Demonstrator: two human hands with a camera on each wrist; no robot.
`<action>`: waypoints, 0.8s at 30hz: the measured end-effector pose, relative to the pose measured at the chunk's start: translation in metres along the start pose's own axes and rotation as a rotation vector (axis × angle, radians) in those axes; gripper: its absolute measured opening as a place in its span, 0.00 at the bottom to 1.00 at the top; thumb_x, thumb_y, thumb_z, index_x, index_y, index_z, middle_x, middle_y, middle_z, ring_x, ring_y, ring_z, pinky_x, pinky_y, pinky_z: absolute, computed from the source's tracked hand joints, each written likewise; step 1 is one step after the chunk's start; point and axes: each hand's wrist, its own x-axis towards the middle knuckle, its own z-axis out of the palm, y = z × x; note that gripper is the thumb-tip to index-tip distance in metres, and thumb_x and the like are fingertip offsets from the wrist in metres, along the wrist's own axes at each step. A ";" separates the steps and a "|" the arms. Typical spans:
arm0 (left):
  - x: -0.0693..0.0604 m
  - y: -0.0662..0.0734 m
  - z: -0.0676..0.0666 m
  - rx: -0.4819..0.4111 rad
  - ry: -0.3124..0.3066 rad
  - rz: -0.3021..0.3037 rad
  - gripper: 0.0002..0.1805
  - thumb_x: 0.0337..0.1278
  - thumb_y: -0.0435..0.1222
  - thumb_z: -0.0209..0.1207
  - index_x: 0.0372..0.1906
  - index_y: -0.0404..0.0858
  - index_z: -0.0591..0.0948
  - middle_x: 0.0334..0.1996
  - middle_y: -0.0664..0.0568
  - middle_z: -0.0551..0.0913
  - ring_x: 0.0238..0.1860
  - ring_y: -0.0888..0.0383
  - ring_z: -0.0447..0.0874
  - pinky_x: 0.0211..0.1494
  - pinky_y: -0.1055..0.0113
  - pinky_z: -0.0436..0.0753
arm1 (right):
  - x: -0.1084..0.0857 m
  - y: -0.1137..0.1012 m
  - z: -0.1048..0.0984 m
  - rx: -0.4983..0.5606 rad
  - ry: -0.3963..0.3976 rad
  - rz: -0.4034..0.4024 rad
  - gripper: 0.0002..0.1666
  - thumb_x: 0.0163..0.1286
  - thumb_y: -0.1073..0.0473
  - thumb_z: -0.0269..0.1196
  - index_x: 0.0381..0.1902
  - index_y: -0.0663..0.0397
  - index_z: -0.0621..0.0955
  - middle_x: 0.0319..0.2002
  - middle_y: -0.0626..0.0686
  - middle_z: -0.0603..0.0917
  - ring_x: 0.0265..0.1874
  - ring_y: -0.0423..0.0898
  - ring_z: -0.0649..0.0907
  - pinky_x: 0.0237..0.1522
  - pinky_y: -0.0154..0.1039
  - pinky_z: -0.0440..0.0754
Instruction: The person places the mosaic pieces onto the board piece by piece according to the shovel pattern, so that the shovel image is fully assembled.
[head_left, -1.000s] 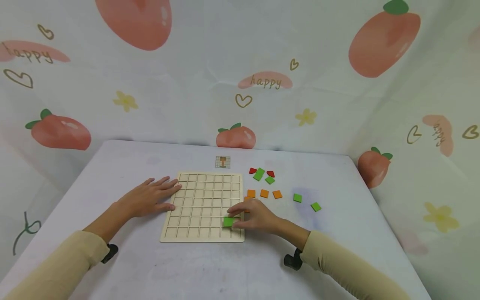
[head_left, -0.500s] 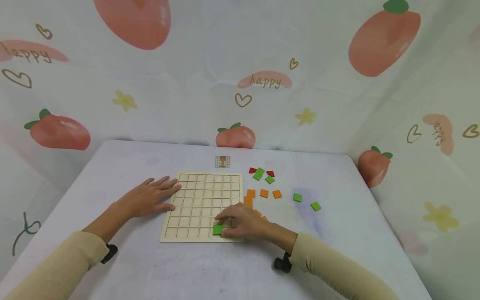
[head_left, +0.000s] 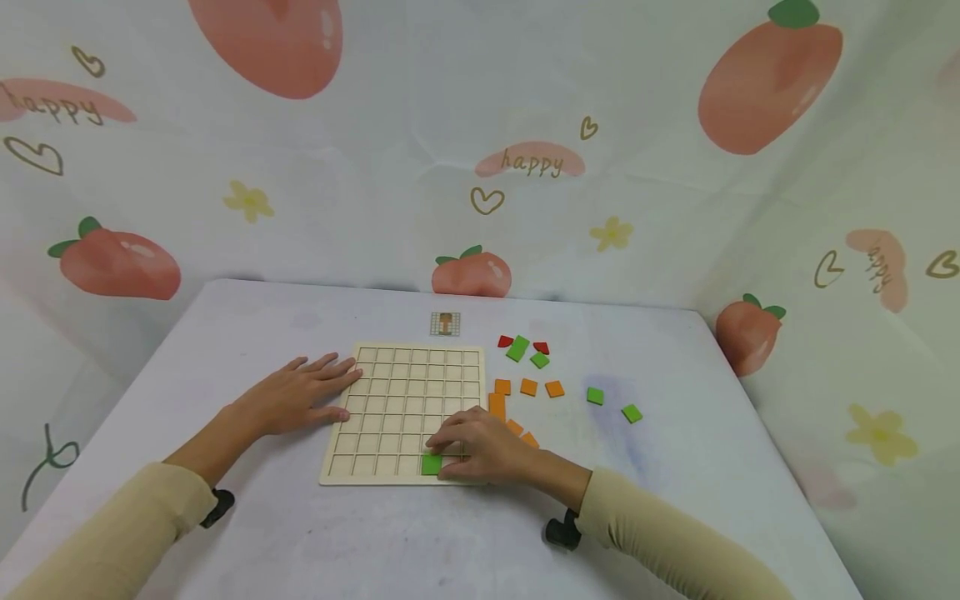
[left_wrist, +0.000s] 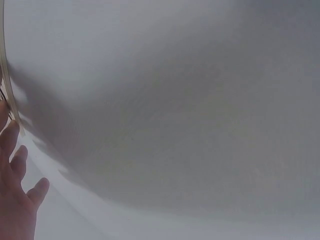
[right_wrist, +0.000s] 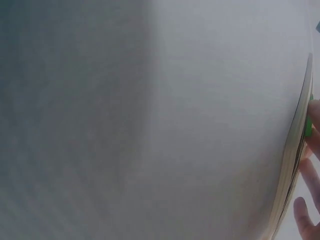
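Note:
A pale wooden grid board [head_left: 390, 398] lies on the white table. My left hand [head_left: 300, 396] rests at its left edge, fingers spread and straight; the left wrist view catches the fingers [left_wrist: 19, 162] near that edge. Over the board's lower right part, my right hand [head_left: 480, 446] pinches a green square tile [head_left: 431, 465] between thumb and fingers. That tile sits at the front row of cells, right of the middle; whether it lies fully down in a cell, I cannot tell. Only a sliver of the green tile [right_wrist: 308, 122] shows in the right wrist view.
Several orange tiles [head_left: 528, 387] lie right of the board, some partly behind the right hand. Further back are red pieces [head_left: 541, 347] and green tiles [head_left: 517, 348]. Two green tiles [head_left: 595, 396] lie farther right. A small picture card [head_left: 446, 324] is behind the board.
My right hand has carried the green tile left and toward the board's front edge, moving only slightly in the last half second. My left hand has stayed in place.

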 end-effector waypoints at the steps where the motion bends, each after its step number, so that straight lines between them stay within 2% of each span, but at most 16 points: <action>1: 0.000 0.000 0.000 0.000 -0.001 -0.001 0.40 0.66 0.62 0.53 0.74 0.42 0.67 0.73 0.44 0.66 0.74 0.39 0.60 0.69 0.35 0.61 | 0.000 0.000 0.000 -0.001 0.000 -0.001 0.21 0.59 0.53 0.75 0.51 0.49 0.87 0.42 0.39 0.89 0.54 0.38 0.80 0.60 0.36 0.72; 14: -0.001 -0.001 -0.001 -0.010 -0.008 -0.007 0.41 0.66 0.62 0.52 0.74 0.42 0.67 0.73 0.44 0.66 0.74 0.39 0.59 0.70 0.35 0.60 | 0.005 -0.002 0.001 0.006 -0.027 0.031 0.25 0.60 0.52 0.74 0.55 0.49 0.85 0.44 0.39 0.88 0.52 0.37 0.79 0.58 0.33 0.73; 18: -0.001 -0.001 -0.001 -0.010 -0.010 -0.008 0.40 0.65 0.62 0.53 0.74 0.42 0.68 0.73 0.44 0.66 0.74 0.39 0.59 0.70 0.35 0.60 | 0.004 -0.002 0.000 -0.002 -0.022 0.012 0.24 0.61 0.53 0.74 0.55 0.49 0.85 0.47 0.41 0.88 0.52 0.38 0.80 0.58 0.34 0.73; 21: 0.000 -0.001 0.000 -0.015 -0.003 -0.002 0.41 0.65 0.62 0.53 0.74 0.42 0.68 0.73 0.44 0.66 0.74 0.39 0.59 0.70 0.35 0.60 | -0.001 0.000 -0.006 0.016 -0.008 0.014 0.24 0.60 0.54 0.74 0.55 0.51 0.85 0.50 0.43 0.87 0.53 0.39 0.81 0.59 0.34 0.74; 24: 0.001 -0.001 0.000 -0.018 0.003 0.002 0.40 0.65 0.62 0.53 0.74 0.42 0.68 0.73 0.44 0.66 0.74 0.39 0.60 0.69 0.35 0.61 | -0.009 0.004 -0.018 0.041 0.023 0.053 0.26 0.59 0.55 0.75 0.56 0.52 0.84 0.52 0.45 0.86 0.54 0.40 0.82 0.57 0.35 0.77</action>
